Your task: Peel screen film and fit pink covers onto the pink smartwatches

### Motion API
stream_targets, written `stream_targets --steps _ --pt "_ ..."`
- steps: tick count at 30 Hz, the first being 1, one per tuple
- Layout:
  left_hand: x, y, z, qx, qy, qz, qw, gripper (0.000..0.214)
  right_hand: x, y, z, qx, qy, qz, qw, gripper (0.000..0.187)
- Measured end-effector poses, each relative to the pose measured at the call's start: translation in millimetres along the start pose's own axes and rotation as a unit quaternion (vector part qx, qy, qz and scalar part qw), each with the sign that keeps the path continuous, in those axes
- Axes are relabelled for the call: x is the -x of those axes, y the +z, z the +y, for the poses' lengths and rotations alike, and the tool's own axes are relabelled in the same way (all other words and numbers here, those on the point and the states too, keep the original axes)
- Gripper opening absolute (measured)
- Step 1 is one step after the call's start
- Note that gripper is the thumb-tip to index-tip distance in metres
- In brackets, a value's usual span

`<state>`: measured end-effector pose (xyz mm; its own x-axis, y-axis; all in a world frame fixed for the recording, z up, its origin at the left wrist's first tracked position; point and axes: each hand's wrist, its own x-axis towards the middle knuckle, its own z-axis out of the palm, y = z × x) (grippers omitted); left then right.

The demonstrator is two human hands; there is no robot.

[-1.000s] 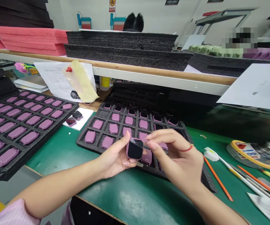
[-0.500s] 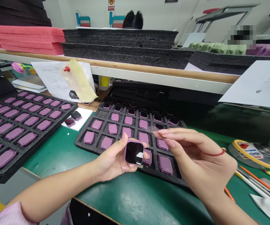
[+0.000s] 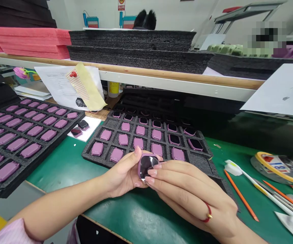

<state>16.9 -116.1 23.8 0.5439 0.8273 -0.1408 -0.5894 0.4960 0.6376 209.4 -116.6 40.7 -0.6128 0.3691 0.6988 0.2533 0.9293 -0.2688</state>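
Note:
A smartwatch body [image 3: 144, 165] with a purple case and a black, glossy screen is held upright in my left hand [image 3: 126, 169], thumb along its left edge and fingers behind it. My right hand [image 3: 189, 193] is at the lower right of the screen, its fingertips bunched against the glass. The right thumb is hidden, and whatever those fingers pinch cannot be made out. Behind both hands lies a black foam tray [image 3: 103, 125] with purple watch bodies in its pockets, some face down, others with dark screens up.
Another foam tray [image 3: 71, 130] of purple watch bodies is on the left. Two loose watches [image 3: 83, 125] rest on white paper. To the right are a white brush [image 3: 253, 184], an orange stick [image 3: 241, 196] and a tape roll [image 3: 281, 167]. A shelf edge [image 3: 161, 76] spans the back.
My right hand has moved left and down from beside the watch onto its screen. The clear film seen at its fingertips is no longer visible. My left hand keeps its hold.

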Motion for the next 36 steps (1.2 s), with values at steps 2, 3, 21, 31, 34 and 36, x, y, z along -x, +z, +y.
stream_targets --steps 2,3,21,31,34,36 --pt "0 -0.3 -1 -0.029 0.018 0.002 0.999 0.055 -4 6 0 0.044 -0.02 0.028 0.998 0.054" --pt "1 -0.8 -2 -0.049 0.031 0.002 0.998 0.055 -7 9 1 0.061 -0.016 0.043 0.997 0.055" --pt "-4 -1.1 -4 -0.062 0.007 0.071 0.996 0.06 -14 16 13 -0.016 0.089 0.026 0.996 0.047" --pt "-9 -7.1 -8 -0.258 0.007 0.077 0.963 0.057 -78 73 102 0.038 0.267 -0.053 0.962 0.033" --pt "-9 -9.4 -9 -0.303 0.017 0.061 0.951 0.057 -101 111 120 0.074 0.257 -0.089 0.959 0.033" --pt "-10 -11.3 -10 -0.316 0.023 0.058 0.947 0.057 -111 133 126 0.099 0.258 -0.098 0.956 0.036"
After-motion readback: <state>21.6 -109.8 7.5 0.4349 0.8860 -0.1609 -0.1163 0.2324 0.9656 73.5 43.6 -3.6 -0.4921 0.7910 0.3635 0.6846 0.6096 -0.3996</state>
